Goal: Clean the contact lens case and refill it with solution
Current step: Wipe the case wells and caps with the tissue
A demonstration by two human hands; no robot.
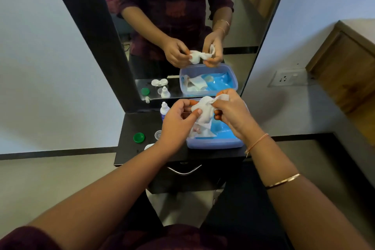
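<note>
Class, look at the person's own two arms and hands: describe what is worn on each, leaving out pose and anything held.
The left hand and its forearm are bare, with a dark maroon sleeve near the elbow. The right hand has a thin orange thread tied at the wrist and a slim gold bangle further up the forearm.

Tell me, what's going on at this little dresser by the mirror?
A person stands at a black dresser shelf and holds a white tissue between the left hand and the right hand, above an open blue plastic box. On the shelf sit a small solution bottle, a green cap and a clear cap. The lens case shows in the mirror, uncapped; whether it has been refilled cannot be told.
</note>
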